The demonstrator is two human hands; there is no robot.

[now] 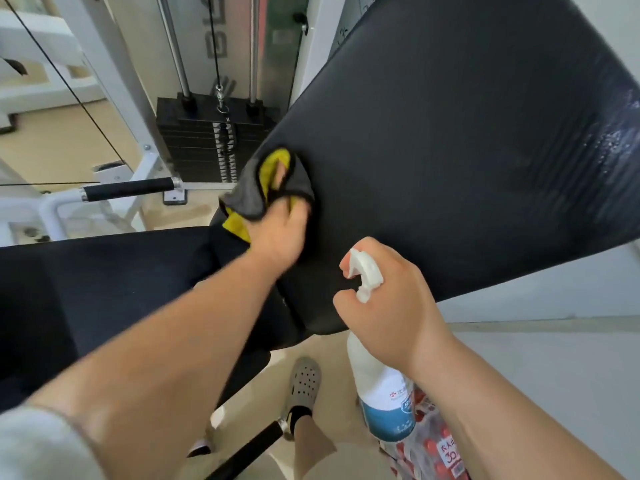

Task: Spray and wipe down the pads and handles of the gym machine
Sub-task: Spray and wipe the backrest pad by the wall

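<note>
Across the upper right, the large black ribbed vinyl back pad (450,150) of the white-framed gym machine tilts over the flat black seat pad (104,282), with wet droplets (616,133) glistening near its right edge. Behind them stand the black weight stack (194,140) and a black foam-covered handle (128,189) on a white bar, over a beige floor (52,140). The left hand (280,233) clutches the grey-and-yellow microfibre cloth (256,192), fingers bunched in its folds, pressing it on the back pad's lower left edge. Just right and below, the right hand (391,306) wraps the neck of the white spray bottle with a blue label (381,386), which hangs beneath the fist.
</note>
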